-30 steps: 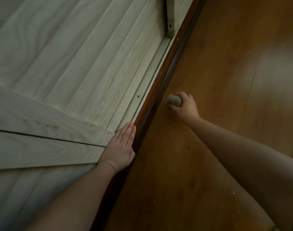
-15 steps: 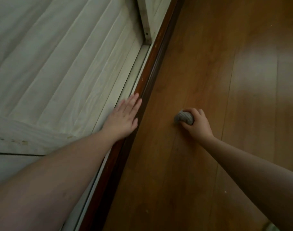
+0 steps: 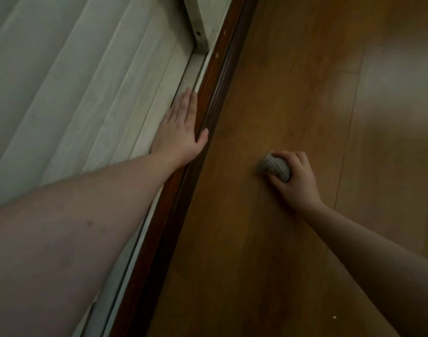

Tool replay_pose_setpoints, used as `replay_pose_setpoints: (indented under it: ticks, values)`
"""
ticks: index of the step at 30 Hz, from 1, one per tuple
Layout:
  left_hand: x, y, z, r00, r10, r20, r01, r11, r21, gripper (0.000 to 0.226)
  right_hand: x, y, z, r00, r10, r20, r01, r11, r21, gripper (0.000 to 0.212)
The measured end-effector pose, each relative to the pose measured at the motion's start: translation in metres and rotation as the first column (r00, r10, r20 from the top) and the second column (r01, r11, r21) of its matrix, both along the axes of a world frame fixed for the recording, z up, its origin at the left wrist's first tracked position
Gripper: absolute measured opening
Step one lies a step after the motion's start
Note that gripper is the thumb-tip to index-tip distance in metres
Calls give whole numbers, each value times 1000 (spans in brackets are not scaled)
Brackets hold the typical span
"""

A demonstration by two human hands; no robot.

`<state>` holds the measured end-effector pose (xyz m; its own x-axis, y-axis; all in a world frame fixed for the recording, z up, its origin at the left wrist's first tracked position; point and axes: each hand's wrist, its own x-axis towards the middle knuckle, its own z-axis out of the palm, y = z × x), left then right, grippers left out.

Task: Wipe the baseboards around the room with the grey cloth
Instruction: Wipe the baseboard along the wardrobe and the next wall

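A dark brown baseboard (image 3: pixel 218 76) runs diagonally from the top centre down to the bottom left, between a pale wood-panelled wall and the floor. My left hand (image 3: pixel 181 130) lies flat against the wall, fingers straight, with its thumb over the top edge of the baseboard. My right hand (image 3: pixel 294 178) grips the grey cloth (image 3: pixel 273 167), bunched into a ball, on the floor a short way to the right of the baseboard and apart from it.
The pale panelled wall (image 3: pixel 74 81) fills the left side, with a white vertical post (image 3: pixel 196 23) meeting the baseboard at the top. A brown wooden plank floor (image 3: pixel 329 93) spreads over the right side.
My right hand with the balled cloth has drawn away from the baseboard onto the floor. My left hand has slid further along the wall, past the diagonal wall board.
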<state>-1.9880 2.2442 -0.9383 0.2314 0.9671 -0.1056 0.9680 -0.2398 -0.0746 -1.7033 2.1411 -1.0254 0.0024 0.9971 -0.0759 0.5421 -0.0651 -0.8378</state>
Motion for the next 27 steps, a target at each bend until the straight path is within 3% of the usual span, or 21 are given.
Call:
replay_pose_setpoints:
  ticks: [3,9,16,27]
  values:
    - [2,-2,-2,1000,13,-11,-13,1000,-8,79,-16,15,0,995,-89,-54,88,996,-14,49]
    - [0,-1,4,997,10,-72,-17,994,-105,76,-43,15,23,973,-181,-145,143,960,-241,48]
    - [7,6,13,997,4,-72,-17,982,-188,76,-23,50,73,989,-82,-121,51,968,-246,49]
    - [3,3,9,999,1,-45,-8,985,-172,77,-30,90,81,992,0,-126,-31,968,-247,45]
